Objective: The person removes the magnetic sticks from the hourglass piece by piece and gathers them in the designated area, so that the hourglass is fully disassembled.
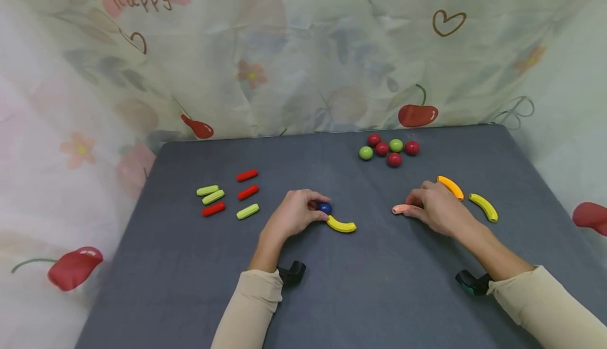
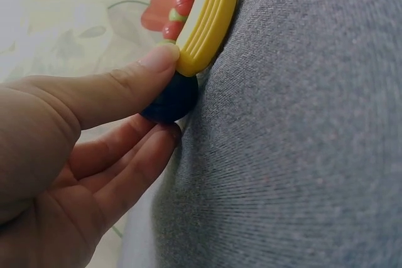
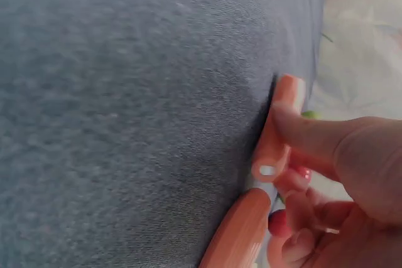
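My left hand (image 1: 300,211) pinches a small dark blue ball (image 1: 325,209) between thumb and fingers. A yellow toy banana (image 1: 343,226) lies against the ball, one end right at the thumb tip. In the left wrist view, the ribbed banana (image 2: 210,23) stretches away above the ball (image 2: 173,98). With thumb and fingers, my right hand (image 1: 438,209) pinches a short salmon-pink piece (image 1: 401,210) by one end. The right wrist view shows a hole in the end of that piece (image 3: 279,127), and another salmon-orange piece (image 3: 239,233) beside it.
Several red and green balls (image 1: 394,160) cluster at the back edge of the grey table (image 1: 360,296). Red and light-green sticks (image 1: 248,192) lie at left. An orange banana (image 1: 450,187) and a yellow banana (image 1: 483,207) lie beside my right hand. Patterned cloth (image 1: 303,54) hangs behind.
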The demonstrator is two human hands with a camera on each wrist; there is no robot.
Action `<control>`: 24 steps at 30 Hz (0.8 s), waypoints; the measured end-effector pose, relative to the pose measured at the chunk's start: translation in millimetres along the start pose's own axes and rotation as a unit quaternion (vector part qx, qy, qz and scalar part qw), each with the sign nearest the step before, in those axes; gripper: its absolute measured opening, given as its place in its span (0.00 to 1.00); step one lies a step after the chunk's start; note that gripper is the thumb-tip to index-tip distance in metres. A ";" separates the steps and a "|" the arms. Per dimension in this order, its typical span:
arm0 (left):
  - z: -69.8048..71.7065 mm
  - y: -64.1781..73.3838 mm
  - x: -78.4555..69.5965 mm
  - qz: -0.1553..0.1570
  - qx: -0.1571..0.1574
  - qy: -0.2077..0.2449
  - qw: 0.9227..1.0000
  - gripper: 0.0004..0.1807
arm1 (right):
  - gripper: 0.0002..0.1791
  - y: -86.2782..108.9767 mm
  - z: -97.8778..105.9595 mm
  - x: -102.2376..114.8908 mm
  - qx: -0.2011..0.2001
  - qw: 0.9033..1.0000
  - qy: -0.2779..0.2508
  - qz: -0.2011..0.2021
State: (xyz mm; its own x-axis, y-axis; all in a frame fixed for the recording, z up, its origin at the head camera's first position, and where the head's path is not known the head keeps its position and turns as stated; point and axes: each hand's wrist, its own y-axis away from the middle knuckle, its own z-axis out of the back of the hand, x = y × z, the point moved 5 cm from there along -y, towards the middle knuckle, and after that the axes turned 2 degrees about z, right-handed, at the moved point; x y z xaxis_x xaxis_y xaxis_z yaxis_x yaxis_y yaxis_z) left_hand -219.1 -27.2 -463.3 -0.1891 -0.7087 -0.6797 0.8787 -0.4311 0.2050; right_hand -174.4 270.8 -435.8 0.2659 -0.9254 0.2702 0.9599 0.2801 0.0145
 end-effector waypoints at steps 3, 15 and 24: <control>1.1 0.9 -0.2 0.003 -0.003 -0.005 1.000 0.21 | 0.19 2.0 2.8 3.8 -0.011 1.000 0.000 -0.006; 3.1 2.6 -0.6 -0.007 -0.022 -0.021 1.000 0.20 | 0.16 -19.4 -24.8 101.1 0.020 0.992 -0.075 0.097; 2.2 2.2 -0.4 -0.025 -0.008 -0.015 1.000 0.19 | 0.11 -38.5 -48.8 125.2 0.043 0.984 -0.103 0.140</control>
State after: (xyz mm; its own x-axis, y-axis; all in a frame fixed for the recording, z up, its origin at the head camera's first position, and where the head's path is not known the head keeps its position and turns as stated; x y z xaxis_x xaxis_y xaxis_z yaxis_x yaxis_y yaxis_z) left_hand -218.0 -29.1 -461.0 -0.2466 -0.7027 -0.6673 0.8747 -0.4579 0.1589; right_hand -173.7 131.7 -449.5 0.4871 -0.7397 0.4642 0.8379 0.5457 -0.0097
